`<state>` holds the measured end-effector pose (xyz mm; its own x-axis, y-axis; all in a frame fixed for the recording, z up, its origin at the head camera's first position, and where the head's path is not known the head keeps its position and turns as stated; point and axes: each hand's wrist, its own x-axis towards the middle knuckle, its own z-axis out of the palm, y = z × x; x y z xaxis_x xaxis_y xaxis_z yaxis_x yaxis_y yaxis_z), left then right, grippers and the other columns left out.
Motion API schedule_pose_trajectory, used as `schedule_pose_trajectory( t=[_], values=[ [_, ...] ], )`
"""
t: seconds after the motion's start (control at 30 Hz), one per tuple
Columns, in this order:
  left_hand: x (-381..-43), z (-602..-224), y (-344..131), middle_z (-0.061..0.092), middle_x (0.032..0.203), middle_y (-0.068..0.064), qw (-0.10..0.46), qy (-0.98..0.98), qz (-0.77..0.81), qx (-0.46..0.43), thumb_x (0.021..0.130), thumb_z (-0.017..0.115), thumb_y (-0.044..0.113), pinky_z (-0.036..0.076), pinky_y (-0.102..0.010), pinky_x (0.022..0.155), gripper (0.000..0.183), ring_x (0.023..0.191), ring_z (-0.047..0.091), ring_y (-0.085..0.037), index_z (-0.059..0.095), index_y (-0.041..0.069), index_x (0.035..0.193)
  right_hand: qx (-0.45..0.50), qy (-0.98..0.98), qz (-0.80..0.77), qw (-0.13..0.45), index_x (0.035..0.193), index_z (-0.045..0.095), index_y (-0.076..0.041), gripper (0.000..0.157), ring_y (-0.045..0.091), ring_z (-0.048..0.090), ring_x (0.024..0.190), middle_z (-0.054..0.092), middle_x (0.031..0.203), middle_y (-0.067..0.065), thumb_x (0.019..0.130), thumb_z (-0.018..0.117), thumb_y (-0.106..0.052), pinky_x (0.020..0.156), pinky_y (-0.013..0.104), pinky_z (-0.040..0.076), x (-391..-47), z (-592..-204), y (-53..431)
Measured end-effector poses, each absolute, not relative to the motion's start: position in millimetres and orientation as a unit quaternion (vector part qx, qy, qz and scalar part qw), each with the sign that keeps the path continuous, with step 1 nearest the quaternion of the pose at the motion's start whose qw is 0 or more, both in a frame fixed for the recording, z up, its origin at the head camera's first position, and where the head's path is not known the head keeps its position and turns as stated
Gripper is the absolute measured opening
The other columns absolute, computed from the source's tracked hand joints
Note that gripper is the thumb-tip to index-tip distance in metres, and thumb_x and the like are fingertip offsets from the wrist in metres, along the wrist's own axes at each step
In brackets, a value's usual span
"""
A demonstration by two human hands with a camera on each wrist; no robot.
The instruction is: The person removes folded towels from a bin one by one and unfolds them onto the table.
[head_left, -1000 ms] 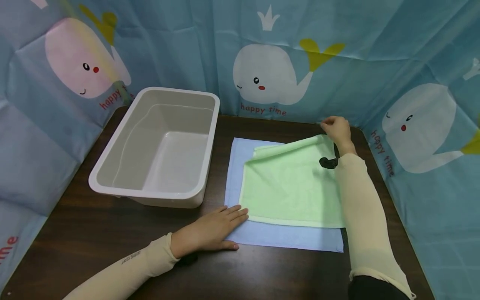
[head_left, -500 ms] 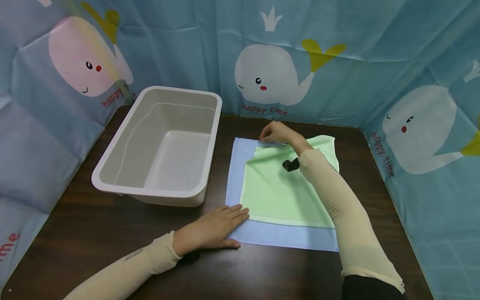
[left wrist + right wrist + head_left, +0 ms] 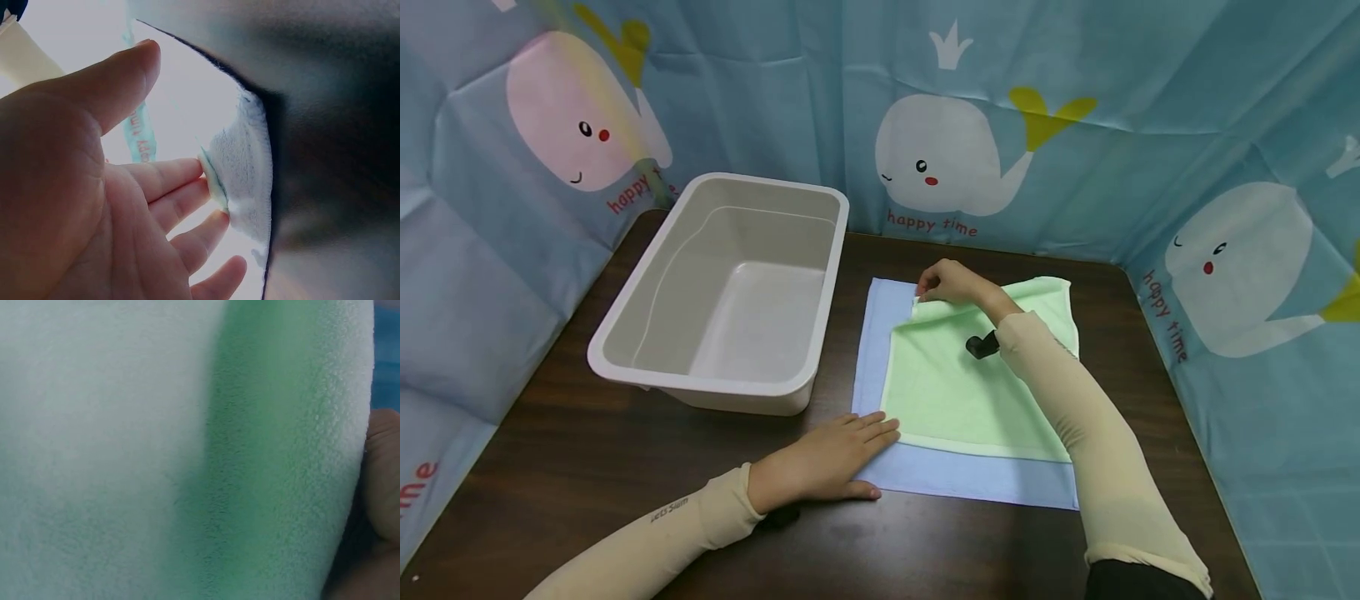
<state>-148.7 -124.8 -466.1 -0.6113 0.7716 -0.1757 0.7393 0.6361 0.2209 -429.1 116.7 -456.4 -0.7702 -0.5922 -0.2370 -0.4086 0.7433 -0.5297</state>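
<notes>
A light green towel (image 3: pixel 977 392) lies spread over a larger pale blue towel (image 3: pixel 977 483), whose left and front borders show. My right hand (image 3: pixel 953 283) pinches the green towel at its far left corner; in the right wrist view the green cloth (image 3: pixel 281 450) rises in a fold beside the fingers. Fingertips of my flat left hand (image 3: pixel 831 458) rest on the near left corner of both towels. In the left wrist view the left hand (image 3: pixel 137 206) has straight, slightly spread fingers at the cloth edge.
A grey plastic basin (image 3: pixel 707 385) stands to the left of the towels on the dark wooden table (image 3: pixel 587 483). A blue curtain printed with whales (image 3: pixel 936 154) hangs behind and along both sides.
My right hand has left the green towel's far right corner, moved left and taken hold of its far left corner. The left hand has stayed in place.
</notes>
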Motion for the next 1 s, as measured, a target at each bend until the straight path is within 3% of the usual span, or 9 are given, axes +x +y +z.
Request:
schedule_pose_trajectory(
  t=[0.2,0.7,1.0],
  values=[
    [-148,-468,-124,0.031,0.156,-0.004,0.124,0.898,0.057,0.419,0.087,0.055,0.056,0.034,-0.045,0.113,0.078,0.145,0.029,-0.024,0.032,0.012,0.147,-0.264,0.912,-0.245,0.194,0.09,0.072,-0.017,0.008,0.017,0.055,0.079,0.071,0.093,0.0,0.088,0.067,-0.022,0.074,0.029,0.046,-432,-450,114],
    [-143,-471,-122,0.033,0.155,-0.002,0.12,0.894,0.03,0.43,0.087,0.052,0.06,0.033,-0.045,0.114,0.079,0.145,0.028,-0.025,0.032,0.014,0.147,-0.193,0.923,-0.33,0.045,0.092,0.071,-0.012,0.012,0.02,0.06,0.084,0.069,0.095,0.006,0.089,0.065,-0.022,0.073,0.032,0.048,-462,-443,98],
    [-140,-472,-122,0.033,0.155,0.0,0.123,0.895,0.029,0.428,0.087,0.052,0.061,0.033,-0.045,0.114,0.079,0.145,0.028,-0.024,0.031,0.015,0.148,-0.174,0.941,-0.29,0.027,0.095,0.071,-0.012,0.014,0.019,0.06,0.087,0.071,0.098,0.005,0.09,0.064,-0.023,0.078,0.034,0.05,-472,-458,80]
  ],
)
